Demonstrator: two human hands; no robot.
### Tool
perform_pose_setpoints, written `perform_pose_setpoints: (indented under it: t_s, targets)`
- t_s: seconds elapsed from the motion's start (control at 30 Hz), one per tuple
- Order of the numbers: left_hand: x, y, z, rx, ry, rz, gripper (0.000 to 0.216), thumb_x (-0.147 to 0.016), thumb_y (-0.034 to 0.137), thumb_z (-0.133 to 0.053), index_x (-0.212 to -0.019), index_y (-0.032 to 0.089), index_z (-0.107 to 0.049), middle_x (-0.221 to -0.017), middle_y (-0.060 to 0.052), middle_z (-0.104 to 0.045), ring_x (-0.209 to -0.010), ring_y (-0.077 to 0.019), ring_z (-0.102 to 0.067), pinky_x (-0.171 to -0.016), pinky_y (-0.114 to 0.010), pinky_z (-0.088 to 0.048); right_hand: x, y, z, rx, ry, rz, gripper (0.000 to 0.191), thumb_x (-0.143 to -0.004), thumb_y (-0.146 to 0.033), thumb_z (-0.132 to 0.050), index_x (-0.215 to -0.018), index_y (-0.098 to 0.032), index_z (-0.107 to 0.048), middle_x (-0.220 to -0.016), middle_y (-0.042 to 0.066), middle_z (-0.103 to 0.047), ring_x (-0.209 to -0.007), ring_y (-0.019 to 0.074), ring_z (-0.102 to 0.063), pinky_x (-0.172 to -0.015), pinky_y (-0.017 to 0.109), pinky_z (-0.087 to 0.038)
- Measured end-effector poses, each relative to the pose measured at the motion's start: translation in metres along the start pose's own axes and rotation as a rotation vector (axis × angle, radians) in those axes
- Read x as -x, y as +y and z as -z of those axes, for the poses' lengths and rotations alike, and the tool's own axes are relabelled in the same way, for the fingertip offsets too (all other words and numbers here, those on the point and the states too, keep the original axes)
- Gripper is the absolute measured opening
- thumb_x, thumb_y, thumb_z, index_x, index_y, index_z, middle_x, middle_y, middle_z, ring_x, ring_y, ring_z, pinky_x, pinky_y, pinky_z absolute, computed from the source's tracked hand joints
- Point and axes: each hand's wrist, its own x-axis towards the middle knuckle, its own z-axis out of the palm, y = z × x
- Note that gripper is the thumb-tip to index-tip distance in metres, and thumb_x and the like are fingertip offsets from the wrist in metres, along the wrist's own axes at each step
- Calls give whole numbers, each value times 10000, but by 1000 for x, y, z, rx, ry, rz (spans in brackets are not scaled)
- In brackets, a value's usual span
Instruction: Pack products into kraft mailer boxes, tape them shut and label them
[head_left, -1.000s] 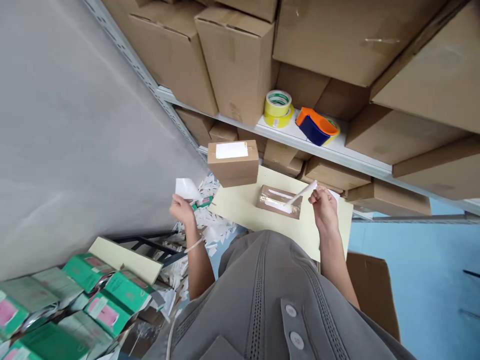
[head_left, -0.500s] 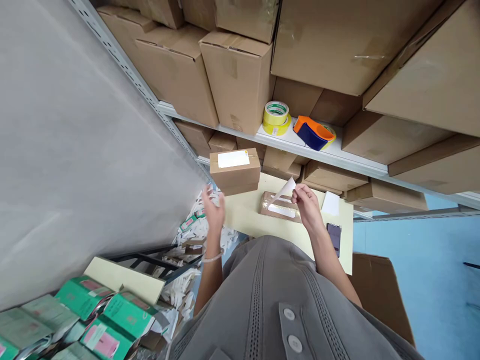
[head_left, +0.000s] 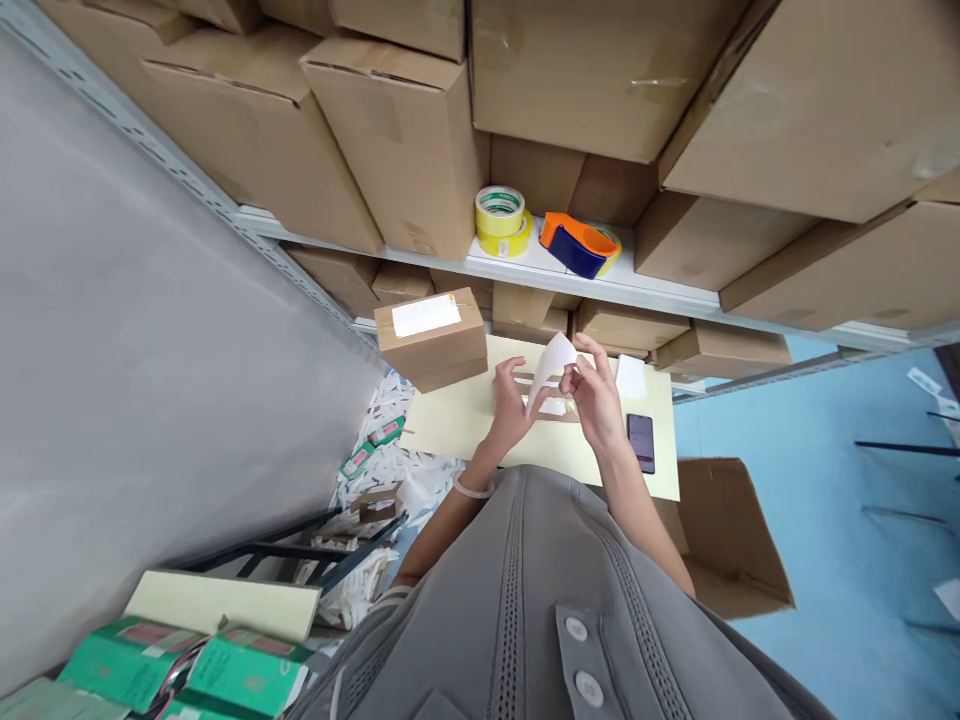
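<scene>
A curled white label sheet [head_left: 553, 362] hangs from the pinched fingertips of my right hand [head_left: 598, 402]. My left hand [head_left: 511, 410] is at the sheet's left side, fingers and thumb spread apart. Its thumb is close to the sheet's lower end; whether they touch I cannot tell. Beneath both hands lies a small taped cardboard box [head_left: 564, 416] with white paper on its top, partly covered by the sheet and my fingers. A larger cardboard box [head_left: 442, 352] with a white label on top stands to the left.
On the cream table [head_left: 450, 420], a phone [head_left: 640, 443] and white papers [head_left: 631, 377] lie at the right. Tape rolls [head_left: 502, 222] and an orange-blue tape dispenser [head_left: 579, 245] sit on the shelf above. An open carton [head_left: 731, 535] stands right; green boxes [head_left: 240, 672] lie lower left.
My left hand has moved right, from beside the larger box to the label sheet. The sheet is still in my right hand and now curls more upright. The view has shifted right.
</scene>
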Motion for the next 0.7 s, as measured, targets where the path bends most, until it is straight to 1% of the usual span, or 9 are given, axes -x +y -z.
perform_pose_setpoints:
  t_s: [0.1,0.17,0.27,0.33,0.43,0.5,0.57,0.63,0.7]
  targets:
    - [-2,1,3,159,48,87,306,-895,251,-566,-1182,225,-463,-1052,-70,-585,-1060,-212,-587,-985,-380,-444,4,1,11,-3,36,6,442,-847,-426,-636,-1269,-334,-541,-733,-43,-485,-611,126,-493,-640,275,-441]
    - [-4,-2,10,195,34,122,237,-854,182,-557,-1083,228,-519,-970,-39,-603,-963,-192,-603,-921,-347,-469,6,3,21,-8,47,-11,386,-831,-406,-660,-1201,-326,-589,-721,-50,-472,-607,115,-483,-645,264,-431]
    - [-7,-8,21,140,4,168,145,-826,175,-563,-962,225,-565,-945,-26,-628,-934,-188,-611,-879,-324,-477,8,10,35,-7,48,-92,275,-830,-446,-643,-1048,-280,-656,-747,-31,-494,-604,115,-470,-623,268,-418]
    - [-9,-14,27,95,38,227,72,-851,222,-565,-922,221,-575,-926,-24,-642,-922,-187,-620,-874,-320,-480,9,15,43,2,71,-129,299,-855,-514,-588,-1003,-266,-666,-778,-14,-518,-606,123,-464,-609,280,-414]
    - [-11,-21,31,108,74,380,166,-871,326,-600,-987,206,-601,-977,-49,-686,-933,-202,-646,-864,-327,-496,6,25,49,119,130,-87,341,-849,-550,-589,-1040,-277,-660,-805,-13,-538,-656,133,-483,-652,287,-425]
    - [-11,-23,29,180,31,484,275,-860,379,-628,-1059,189,-622,-1047,-79,-714,-971,-226,-665,-864,-342,-509,2,33,51,251,146,-48,380,-805,-533,-656,-1091,-283,-650,-860,-10,-555,-763,146,-520,-736,293,-444]
    - [-11,-23,26,263,-30,551,330,-853,411,-639,-1084,175,-644,-1101,-99,-727,-1016,-246,-674,-877,-355,-516,-4,44,51,364,149,-46,452,-752,-526,-714,-1125,-281,-643,-976,9,-565,-894,165,-540,-822,309,-455]
    - [-10,-23,22,312,-79,579,357,-843,437,-651,-1076,168,-664,-1124,-106,-732,-1042,-259,-677,-890,-364,-519,-12,55,51,430,150,-72,467,-710,-536,-743,-1077,-260,-659,-1091,38,-552,-985,186,-543,-868,331,-461]
    - [-9,-24,19,319,-113,585,378,-829,455,-666,-1068,163,-674,-1128,-110,-735,-1049,-270,-680,-888,-368,-524,-20,65,52,463,151,-94,412,-683,-542,-754,-938,-227,-676,-1112,58,-546,-1003,204,-548,-874,350,-466]
